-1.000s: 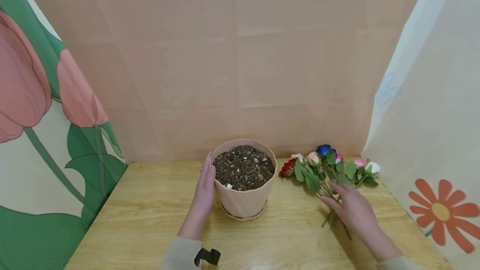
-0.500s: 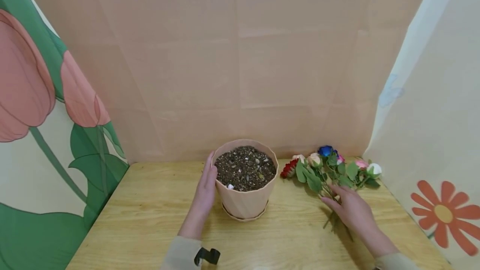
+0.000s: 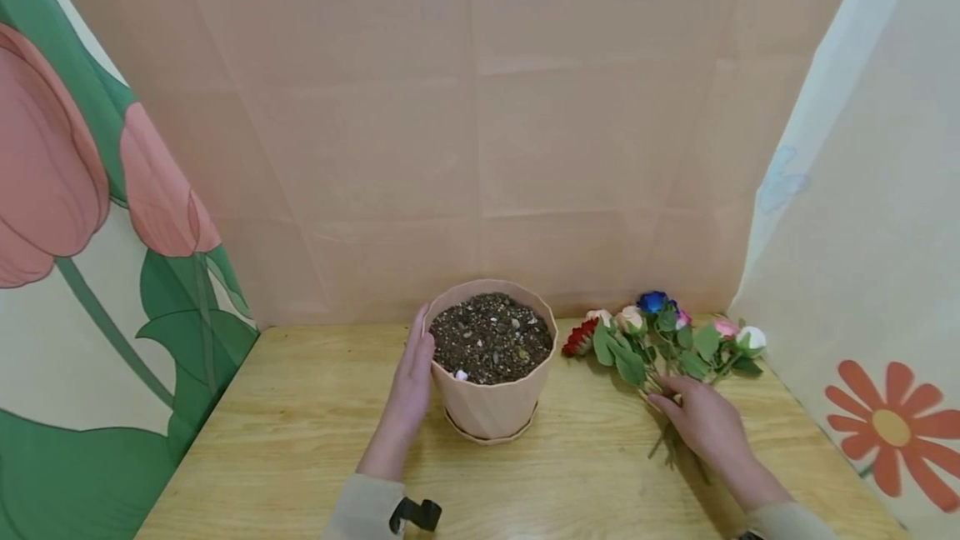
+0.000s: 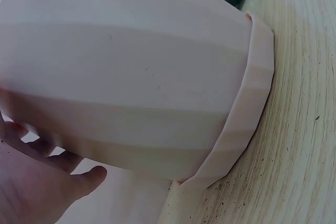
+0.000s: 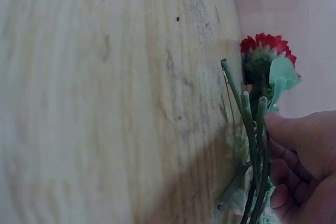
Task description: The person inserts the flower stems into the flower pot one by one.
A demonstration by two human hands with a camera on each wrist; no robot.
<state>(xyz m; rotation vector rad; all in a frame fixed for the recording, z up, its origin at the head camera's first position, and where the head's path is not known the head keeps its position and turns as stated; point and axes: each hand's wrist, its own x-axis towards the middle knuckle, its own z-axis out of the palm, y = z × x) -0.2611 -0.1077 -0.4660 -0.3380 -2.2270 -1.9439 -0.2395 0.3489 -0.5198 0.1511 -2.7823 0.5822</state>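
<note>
A pale pink flowerpot (image 3: 487, 408) filled with dark soil (image 3: 491, 336) stands upright on its saucer (image 4: 239, 119). My left hand (image 3: 411, 382) rests with extended fingers against the pot's left side. To the right of the pot lies a loose bunch of flowers with red, cream, blue, pink and white heads and green leaves (image 3: 630, 363). My right hand (image 3: 708, 423) is over the stems, thumb and curled fingers pinching at them. In the right wrist view the thumb meets the green stems (image 5: 253, 145) below a red flower (image 5: 268, 48); which stems are gripped is partly hidden.
The wooden table (image 3: 300, 423) reaches back to a pinkish-beige backdrop (image 3: 472, 123). Painted tulips (image 3: 161, 190) cover the left panel, and a painted orange flower (image 3: 888, 427) marks the right one. A small white bit (image 3: 461, 375) lies on the soil near the rim.
My right hand's fingers have drawn in closer around the flower stems, shifting slightly down. The left hand and the pot hold their place.
</note>
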